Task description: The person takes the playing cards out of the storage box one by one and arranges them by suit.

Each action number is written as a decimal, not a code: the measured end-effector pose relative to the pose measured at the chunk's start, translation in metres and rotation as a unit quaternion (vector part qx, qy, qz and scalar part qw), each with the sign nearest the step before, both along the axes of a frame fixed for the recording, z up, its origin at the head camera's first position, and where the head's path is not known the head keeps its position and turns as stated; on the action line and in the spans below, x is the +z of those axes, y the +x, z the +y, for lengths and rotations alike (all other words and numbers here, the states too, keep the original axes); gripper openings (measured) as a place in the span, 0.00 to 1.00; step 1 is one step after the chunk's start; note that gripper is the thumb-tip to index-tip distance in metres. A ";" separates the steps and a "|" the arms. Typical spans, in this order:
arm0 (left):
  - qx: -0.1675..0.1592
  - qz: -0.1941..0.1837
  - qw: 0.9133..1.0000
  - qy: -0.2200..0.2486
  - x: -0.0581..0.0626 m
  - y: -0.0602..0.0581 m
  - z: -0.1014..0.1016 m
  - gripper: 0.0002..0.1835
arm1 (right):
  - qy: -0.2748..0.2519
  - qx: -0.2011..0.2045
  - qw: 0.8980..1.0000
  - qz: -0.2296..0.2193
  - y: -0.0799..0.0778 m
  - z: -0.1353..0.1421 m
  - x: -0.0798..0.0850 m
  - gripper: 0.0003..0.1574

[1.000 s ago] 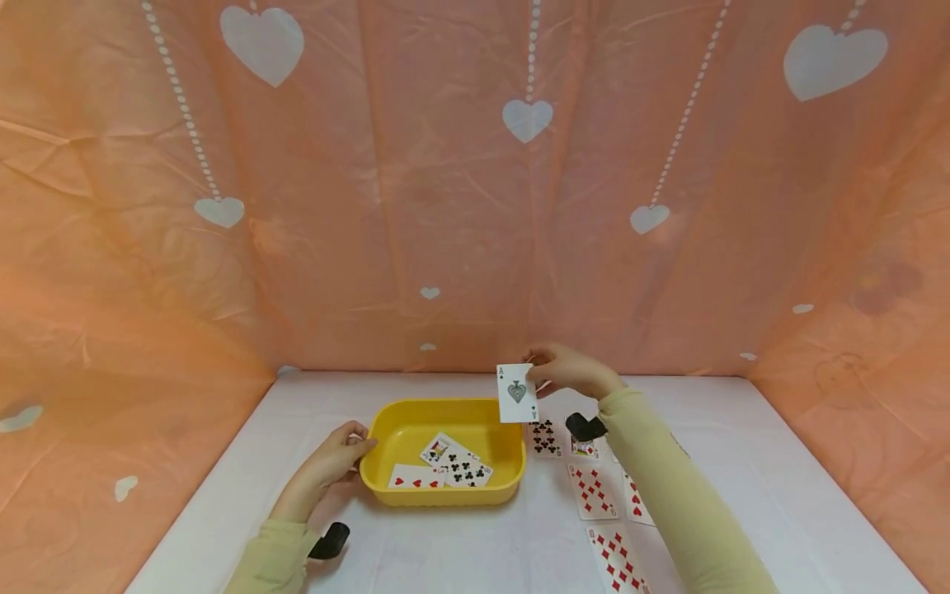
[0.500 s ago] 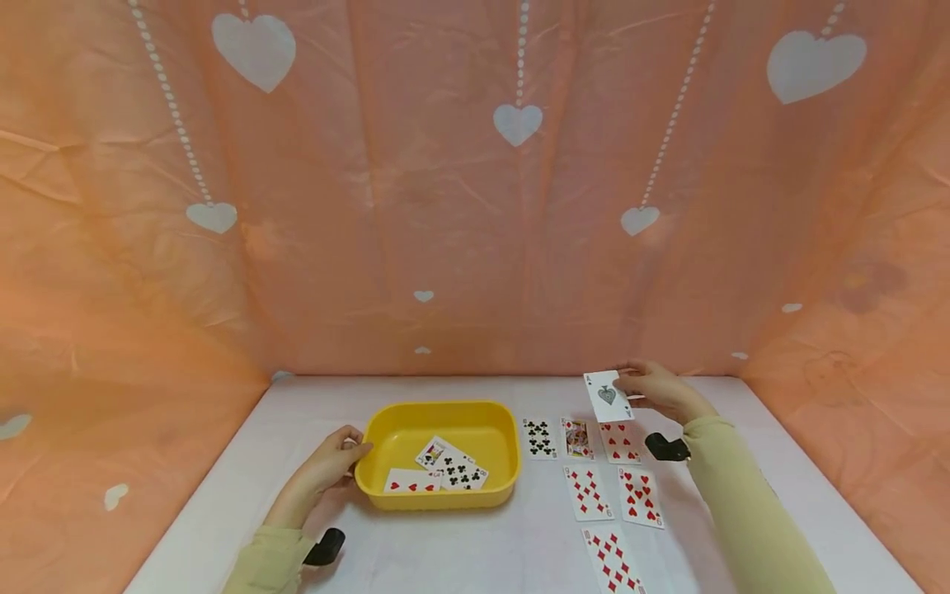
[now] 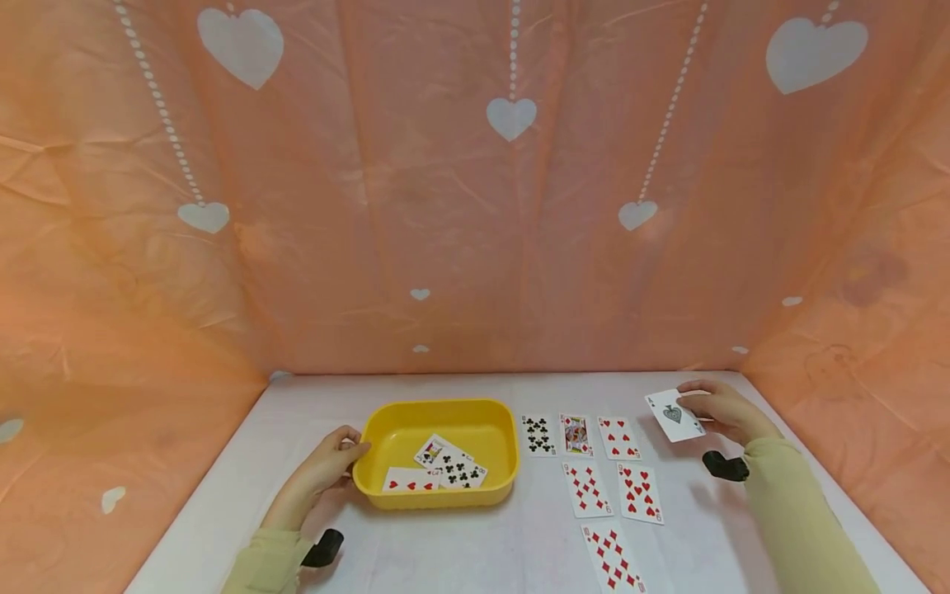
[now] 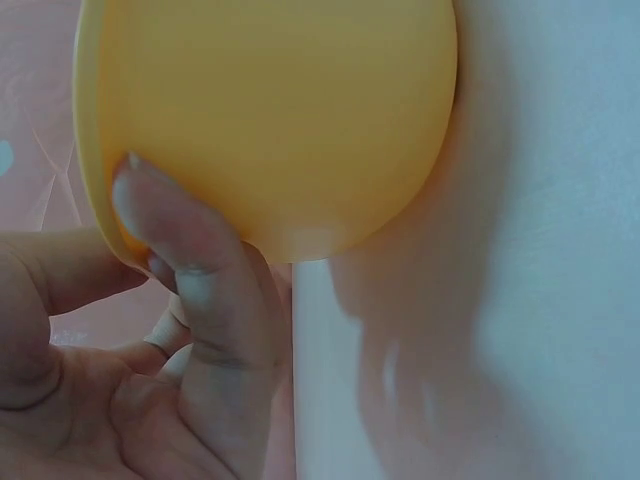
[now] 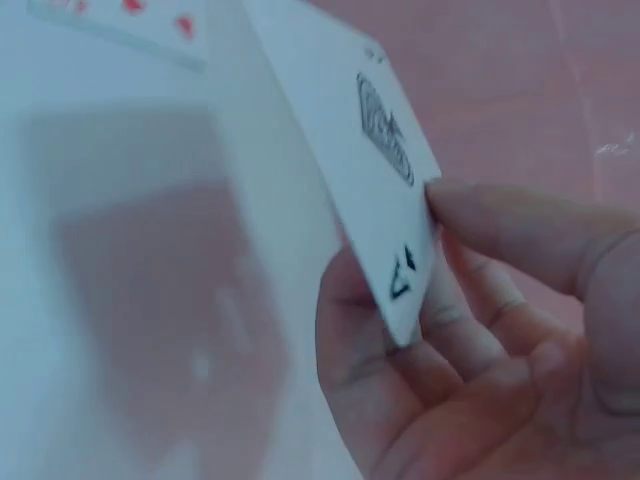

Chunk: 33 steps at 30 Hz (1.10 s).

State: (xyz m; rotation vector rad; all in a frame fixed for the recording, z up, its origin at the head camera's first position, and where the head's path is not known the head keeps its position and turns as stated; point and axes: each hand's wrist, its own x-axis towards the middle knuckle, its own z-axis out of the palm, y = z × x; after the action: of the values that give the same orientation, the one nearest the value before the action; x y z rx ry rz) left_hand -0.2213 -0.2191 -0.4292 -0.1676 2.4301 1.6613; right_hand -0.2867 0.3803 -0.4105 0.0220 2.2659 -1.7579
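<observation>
My right hand (image 3: 723, 410) pinches the ace of spades (image 3: 672, 414) by its edge, at the back right of the table. The card is tilted and held above the surface, its shadow falling on the white cloth in the right wrist view. At the other side, my left hand (image 3: 327, 462) grips the left rim of a yellow plastic tray (image 3: 378, 441), thumb and fingers on either side of the rim in the left wrist view. Inside the tray lie a few overlapping playing cards, among them a hearts card (image 3: 411, 480) and a clubs card (image 3: 462, 473).
Right of the tray, face-up cards lie in columns: a clubs card (image 3: 538, 436), a red-marked face card (image 3: 576, 435) and a hearts card (image 3: 619, 438) at the back, a nine of diamonds (image 3: 587, 489) and another hearts card (image 3: 640, 493) below, a ten of diamonds (image 3: 613, 558) in front.
My right hand has carried the ace of spades from over the tray's right edge to the right, past the back row of cards, and lower. The left hand stays on the tray.
</observation>
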 end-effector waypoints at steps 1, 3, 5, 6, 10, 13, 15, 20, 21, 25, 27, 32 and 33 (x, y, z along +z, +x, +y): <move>0.000 0.000 1.000 0.001 0.000 0.000 0.000 0.09 | -0.005 -0.007 1.000 -0.006 0.001 0.003 -0.003 0.19; 0.000 0.000 1.000 0.003 0.000 0.000 0.000 0.08 | -0.009 -0.025 0.999 -0.018 0.002 0.007 -0.010 0.17; 0.001 0.001 1.000 0.002 0.000 0.000 0.000 0.08 | -0.011 -0.032 0.999 -0.023 0.003 0.009 -0.016 0.17; 0.002 0.001 1.000 0.001 0.000 0.000 0.001 0.07 | -0.010 -0.034 0.999 -0.027 0.003 0.009 -0.019 0.18; 0.005 -0.001 1.000 0.003 0.001 0.000 0.001 0.07 | 0.005 -0.045 0.998 -0.045 0.002 0.008 -0.024 0.20; 0.004 -0.004 1.000 0.008 0.002 0.000 0.001 0.08 | 0.023 -0.046 0.997 -0.051 0.000 0.006 -0.025 0.20; 0.003 -0.005 1.000 0.009 0.001 0.000 0.001 0.08 | 0.045 -0.041 0.997 -0.046 -0.001 0.004 -0.026 0.20; 0.002 -0.004 1.000 0.011 0.000 0.000 0.000 0.08 | 0.104 -0.041 0.993 -0.034 -0.003 -0.002 -0.026 0.19; 0.001 -0.003 1.000 0.011 0.000 0.000 0.000 0.08 | 0.110 -0.045 0.992 -0.033 -0.004 -0.002 -0.026 0.19; 0.002 0.000 1.000 0.010 -0.001 0.000 0.000 0.08 | 0.120 -0.054 0.990 -0.041 -0.007 -0.002 -0.027 0.18; 0.006 0.001 1.000 0.005 -0.001 0.000 0.001 0.08 | 0.122 -0.054 0.990 -0.045 -0.009 -0.001 -0.028 0.19; 0.011 0.003 1.000 -0.006 -0.001 0.001 0.001 0.08 | 0.133 -0.068 0.987 -0.055 -0.010 -0.002 -0.029 0.21; 0.010 0.004 1.000 -0.006 -0.001 0.001 0.001 0.08 | 0.134 -0.073 0.987 -0.055 -0.010 -0.002 -0.030 0.21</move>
State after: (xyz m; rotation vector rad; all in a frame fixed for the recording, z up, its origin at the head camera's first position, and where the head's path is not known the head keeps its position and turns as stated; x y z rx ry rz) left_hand -0.2198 -0.2180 -0.4299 -0.1894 2.4525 1.6590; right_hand -0.2968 0.3779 -0.4403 0.3362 2.4530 -1.4629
